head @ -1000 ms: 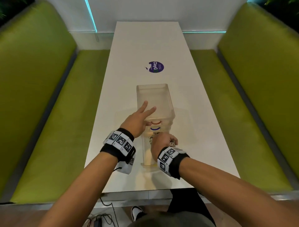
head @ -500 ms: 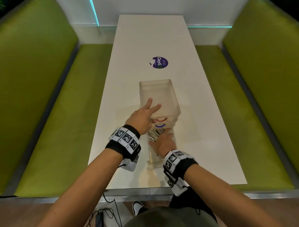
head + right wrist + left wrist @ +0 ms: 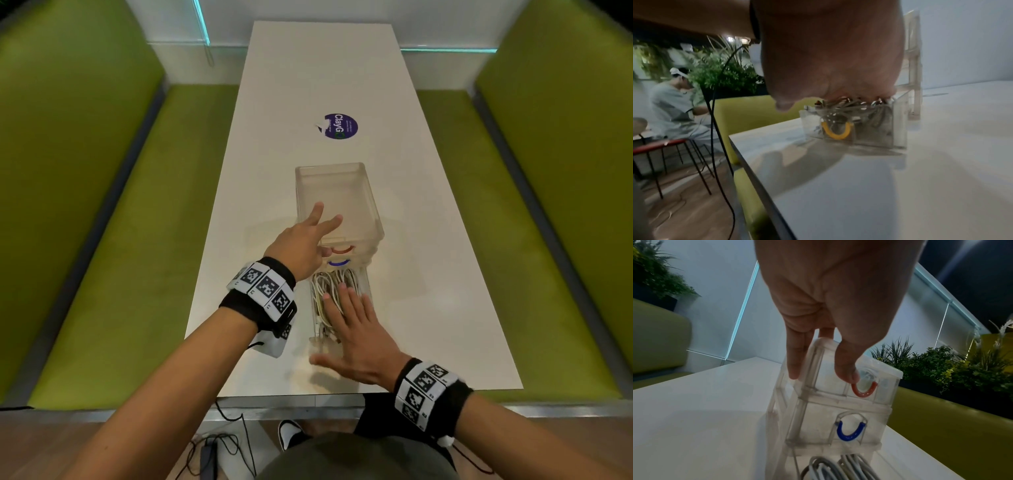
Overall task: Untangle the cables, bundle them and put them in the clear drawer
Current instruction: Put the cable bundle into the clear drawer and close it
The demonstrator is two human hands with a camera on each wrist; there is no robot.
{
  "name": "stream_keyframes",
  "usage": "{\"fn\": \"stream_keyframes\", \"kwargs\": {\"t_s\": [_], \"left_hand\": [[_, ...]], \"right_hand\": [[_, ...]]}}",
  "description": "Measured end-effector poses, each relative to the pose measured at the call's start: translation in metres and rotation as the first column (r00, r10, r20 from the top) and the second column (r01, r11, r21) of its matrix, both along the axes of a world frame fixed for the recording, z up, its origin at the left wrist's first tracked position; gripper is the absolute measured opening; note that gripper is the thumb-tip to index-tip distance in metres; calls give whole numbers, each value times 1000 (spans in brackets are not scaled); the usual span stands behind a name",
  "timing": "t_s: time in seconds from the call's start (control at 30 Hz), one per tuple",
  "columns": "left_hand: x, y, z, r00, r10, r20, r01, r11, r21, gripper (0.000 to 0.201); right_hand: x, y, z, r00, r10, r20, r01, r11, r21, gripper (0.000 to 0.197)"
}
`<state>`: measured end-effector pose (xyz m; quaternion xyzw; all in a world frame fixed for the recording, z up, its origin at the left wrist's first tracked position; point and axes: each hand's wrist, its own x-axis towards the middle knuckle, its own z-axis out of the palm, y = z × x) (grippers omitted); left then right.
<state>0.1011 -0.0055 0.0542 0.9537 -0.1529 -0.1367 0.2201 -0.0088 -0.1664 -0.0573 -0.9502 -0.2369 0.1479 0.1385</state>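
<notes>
Head view: a clear drawer unit [image 3: 337,202] stands on the white bench [image 3: 318,75], its bottom drawer [image 3: 364,284] pulled out toward the person and filled with coiled white cables [image 3: 329,284]. The right hand [image 3: 356,339] lies flat on the cables, fingers straight and spread, its grip open and closed round nothing. The left hand [image 3: 301,243] rests on the near left top corner of the unit, fingers extended, grip likewise open; in the left wrist view its fingertips [image 3: 795,369] touch the unit's corner post, beside the red drawer handle [image 3: 864,389] and above the blue handle [image 3: 850,431]. The right wrist view shows a yellow handle [image 3: 836,131] on the open drawer's front. A purple sticker [image 3: 339,125] lies farther along the bench.
</notes>
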Motion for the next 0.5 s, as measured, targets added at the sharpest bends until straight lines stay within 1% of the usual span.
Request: {"fn": "stream_keyframes", "kwargs": {"t_s": [0.07, 0.1, 0.13, 0.23, 0.3, 0.37, 0.4, 0.47, 0.5], "left_hand": [[-1, -1, 1, 1000, -4, -9, 4, 1000, 15, 62], [-1, -1, 2, 1000, -4, -13, 5, 1000, 21, 63], [-2, 0, 2, 1000, -2, -15, 2, 1000, 23, 64], [-1, 0, 3, 1000, 12, -21, -12, 1000, 6, 65], [0, 0, 4, 999, 22, -32, -22, 1000, -4, 65], [0, 0, 4, 999, 23, -39, -23, 1000, -6, 66], [0, 0, 4, 999, 21, -38, -21, 1000, -5, 66], [0, -1, 4, 999, 20, -39, -21, 1000, -6, 66], [0, -1, 4, 999, 22, -38, -22, 1000, -7, 66]], "right_hand": [[7, -4, -9, 997, 78, 25, -76, 995, -61, 121], [10, -3, -11, 995, 96, 20, -93, 990, -105, 126], [14, -2, -15, 995, 93, 26, -89, 988, -125, 128], [19, 2, -15, 994, 72, 82, -63, 992, -111, 127], [16, 1, -11, 989, 59, 136, -53, 997, -47, 123], [8, 1, -6, 981, 69, 181, -76, 997, 30, 112], [4, 0, -4, 973, 91, 210, -106, 993, 57, 102], [-3, -2, -6, 953, 152, 262, -172, 983, 58, 73], [-4, -5, -9, 949, 175, 262, -193, 980, 42, 60]]}}
